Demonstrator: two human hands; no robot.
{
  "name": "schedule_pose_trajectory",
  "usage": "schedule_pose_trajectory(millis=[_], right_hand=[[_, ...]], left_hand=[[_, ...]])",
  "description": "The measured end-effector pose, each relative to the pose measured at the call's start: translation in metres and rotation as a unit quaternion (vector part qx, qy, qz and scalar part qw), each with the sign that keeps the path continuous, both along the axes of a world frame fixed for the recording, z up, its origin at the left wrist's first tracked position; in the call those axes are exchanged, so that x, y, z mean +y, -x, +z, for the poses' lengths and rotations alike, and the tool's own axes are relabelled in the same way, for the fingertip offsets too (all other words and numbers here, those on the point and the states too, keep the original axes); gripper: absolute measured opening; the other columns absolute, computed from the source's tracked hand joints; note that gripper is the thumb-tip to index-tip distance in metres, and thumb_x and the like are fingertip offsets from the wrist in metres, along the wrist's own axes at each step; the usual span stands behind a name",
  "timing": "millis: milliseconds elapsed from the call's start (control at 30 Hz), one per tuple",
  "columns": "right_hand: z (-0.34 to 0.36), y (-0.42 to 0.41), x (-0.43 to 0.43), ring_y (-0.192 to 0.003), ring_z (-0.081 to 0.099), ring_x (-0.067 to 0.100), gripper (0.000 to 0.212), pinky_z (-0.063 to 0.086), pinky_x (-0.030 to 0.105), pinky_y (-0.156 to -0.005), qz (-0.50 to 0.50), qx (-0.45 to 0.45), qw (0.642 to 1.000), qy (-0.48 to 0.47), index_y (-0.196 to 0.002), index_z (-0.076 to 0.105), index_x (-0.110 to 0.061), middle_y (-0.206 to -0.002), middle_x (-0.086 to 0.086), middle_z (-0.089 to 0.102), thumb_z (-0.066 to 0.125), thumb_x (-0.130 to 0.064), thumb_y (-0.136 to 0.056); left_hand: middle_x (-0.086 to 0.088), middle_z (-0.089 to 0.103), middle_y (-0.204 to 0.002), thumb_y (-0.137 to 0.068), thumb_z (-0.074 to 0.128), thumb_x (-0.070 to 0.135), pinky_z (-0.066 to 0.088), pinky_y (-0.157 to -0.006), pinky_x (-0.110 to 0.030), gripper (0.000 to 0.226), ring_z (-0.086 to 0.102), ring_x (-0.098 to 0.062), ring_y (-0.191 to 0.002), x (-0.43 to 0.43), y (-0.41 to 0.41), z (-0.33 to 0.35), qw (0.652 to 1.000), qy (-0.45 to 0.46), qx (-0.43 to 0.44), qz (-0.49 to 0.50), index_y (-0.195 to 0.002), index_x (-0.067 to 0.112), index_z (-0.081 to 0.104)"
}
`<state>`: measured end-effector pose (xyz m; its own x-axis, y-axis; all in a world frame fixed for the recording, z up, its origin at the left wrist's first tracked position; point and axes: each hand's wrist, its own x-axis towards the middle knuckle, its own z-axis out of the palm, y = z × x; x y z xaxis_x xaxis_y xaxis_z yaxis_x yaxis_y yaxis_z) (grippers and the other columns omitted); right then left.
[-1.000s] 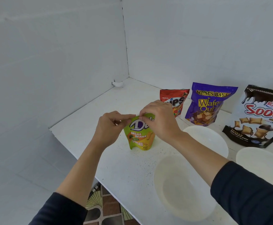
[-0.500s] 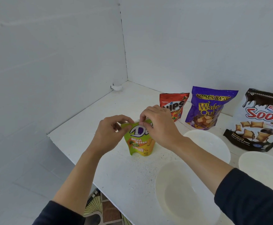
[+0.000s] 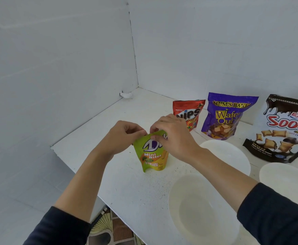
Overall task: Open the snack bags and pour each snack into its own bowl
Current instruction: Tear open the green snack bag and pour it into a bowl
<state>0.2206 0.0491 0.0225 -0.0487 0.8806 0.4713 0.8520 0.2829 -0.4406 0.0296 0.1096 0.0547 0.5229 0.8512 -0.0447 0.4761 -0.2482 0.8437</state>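
A glossy lime-green Mini Bites pouch point(image 3: 151, 156) stands upright on the white table point(image 3: 127, 184), near its front-left corner, its base curving up in a soft arch. Both hands meet at its top edge. The left hand point(image 3: 125, 137) has its fingers curled in, and its grip is a tight pinch on the top-left corner of the pouch. The right hand point(image 3: 173, 135) arches over the top-right part, thumb and fingertips closed on the film beside the logo; this grip is also a narrow pinch with no gap showing. The top edge slants and creases between the two pinches. Dark sleeves cover both forearms near the elbows.

Behind the hands, along the back wall, three more foil bags stand upright: a small red Nips pouch point(image 3: 189, 112), a shiny purple Wafer pouch point(image 3: 224, 117) and a larger brown-and-white Soom bag point(image 3: 286, 126) printed with pillow-shaped biscuits.

Three round, translucent white plastic bowls sit to the right of the green pouch: the near bowl point(image 3: 197, 214) deep and smooth under the right forearm, the middle bowl point(image 3: 229, 156) behind it, and the far-right bowl point(image 3: 286, 179) below the Soom bag. The painted tabletop is matt, flecked with dark specks.
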Motion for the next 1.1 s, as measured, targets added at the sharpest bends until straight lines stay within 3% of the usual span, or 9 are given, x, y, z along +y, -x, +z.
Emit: schedule_pose_trajectory(millis=[100,167,367,533,767,867,1000,1100], right_hand=[[-0.002,-0.004,-0.003,-0.097,0.046,0.013,0.012,0.039,0.042,-0.089,0.028,0.010,1.000,-0.006,-0.095,0.069,-0.023,-0.091,-0.011,0.064,0.075,-0.027,-0.087],[-0.002,-0.007,-0.004,-0.097,0.044,0.013,0.011,0.040,0.037,-0.086,0.053,0.020,0.998,0.001,-0.095,0.069,-0.020,-0.090,-0.011,0.063,0.075,-0.024,-0.087],[0.012,-0.017,-0.005,-0.102,0.044,0.014,0.006,0.036,0.027,-0.088,0.133,0.024,0.988,0.070,-0.091,0.069,-0.018,-0.095,-0.010,0.061,0.073,-0.014,-0.089],[0.011,-0.016,-0.008,-0.102,0.044,0.012,0.010,0.033,0.017,-0.084,0.134,0.020,0.989,0.066,-0.092,0.073,-0.020,-0.095,-0.009,0.063,0.072,-0.011,-0.088],[0.005,-0.013,-0.015,-0.098,0.047,0.011,0.006,0.040,0.021,-0.082,0.117,0.067,0.991,0.016,-0.089,0.079,-0.022,-0.092,-0.009,0.063,0.079,-0.020,-0.083],[0.006,-0.011,-0.016,-0.099,0.047,0.012,0.005,0.041,0.024,-0.082,0.123,0.046,0.991,0.025,-0.090,0.076,-0.021,-0.094,-0.009,0.062,0.077,-0.019,-0.085],[0.009,-0.011,-0.015,-0.103,0.042,0.012,0.004,0.038,0.025,-0.086,0.134,-0.004,0.990,0.054,-0.092,0.067,-0.019,-0.100,-0.008,0.058,0.071,-0.019,-0.091],[0.006,-0.010,-0.017,-0.102,0.038,0.013,0.003,0.036,0.018,-0.086,0.143,-0.033,0.988,0.045,-0.094,0.063,-0.014,-0.102,-0.006,0.054,0.065,-0.011,-0.094]], left_hand=[[-0.008,0.079,-0.092,-0.101,0.063,0.018,0.056,-0.090,-0.045,0.019,0.068,-0.018,-0.087,0.001,0.005,0.000,0.998,0.058,-0.019,-0.035,-0.096,0.012,0.080],[-0.010,0.079,-0.096,-0.101,0.064,0.018,0.054,-0.096,-0.050,0.017,0.069,-0.021,-0.091,0.000,0.006,-0.001,0.996,0.070,-0.025,-0.050,-0.099,0.010,0.079],[-0.012,0.079,-0.095,-0.095,0.069,0.009,0.058,-0.083,-0.031,0.012,0.073,-0.019,-0.086,-0.003,0.005,0.007,0.992,0.090,-0.029,-0.080,-0.099,0.004,0.079],[-0.017,0.079,-0.093,-0.089,0.074,0.000,0.058,-0.073,-0.025,0.009,0.074,-0.022,-0.081,-0.007,0.001,0.010,0.989,0.119,-0.034,-0.079,-0.098,0.000,0.077],[-0.014,0.080,-0.089,-0.089,0.071,-0.002,0.060,-0.074,-0.024,0.011,0.076,-0.023,-0.081,-0.012,-0.002,0.006,0.992,0.117,-0.022,-0.048,-0.097,0.001,0.078],[-0.015,0.080,-0.090,-0.088,0.071,-0.004,0.060,-0.074,-0.024,0.014,0.076,-0.025,-0.082,-0.014,-0.004,0.005,0.993,0.111,-0.025,-0.043,-0.098,0.001,0.079],[-0.015,0.080,-0.091,-0.087,0.072,-0.002,0.062,-0.084,-0.033,0.014,0.076,-0.033,-0.089,-0.013,-0.005,0.005,0.994,0.104,-0.019,-0.039,-0.097,0.003,0.081],[-0.013,0.080,-0.086,-0.084,0.073,0.000,0.062,-0.083,-0.032,0.014,0.077,-0.030,-0.083,-0.015,-0.007,0.007,0.996,0.077,0.001,-0.039,-0.092,0.006,0.082]])
